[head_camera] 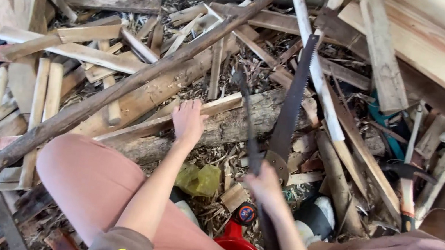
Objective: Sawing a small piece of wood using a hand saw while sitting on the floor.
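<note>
My left hand [188, 122] lies flat, fingers together, pressing a thin wooden slat [150, 126] against a rough grey log [245, 121]. My right hand [265, 185] is closed around a long, thin, dark blade-like tool [249, 128]. Its tip reaches up over the log, and its lower end runs past my forearm. Just to the right of that hand lies a toothed pruning saw [295, 97], pointing up and away over the wood pile. My knees in pink trousers [86, 176] frame both arms.
Split boards, slats and bark chips cover the ground all around. A long dark branch [95, 105] crosses diagonally on the left. A hatchet-like tool [407, 190] lies at the right. A yellow-green bag [199, 178] and a red object [234, 239] sit between my legs.
</note>
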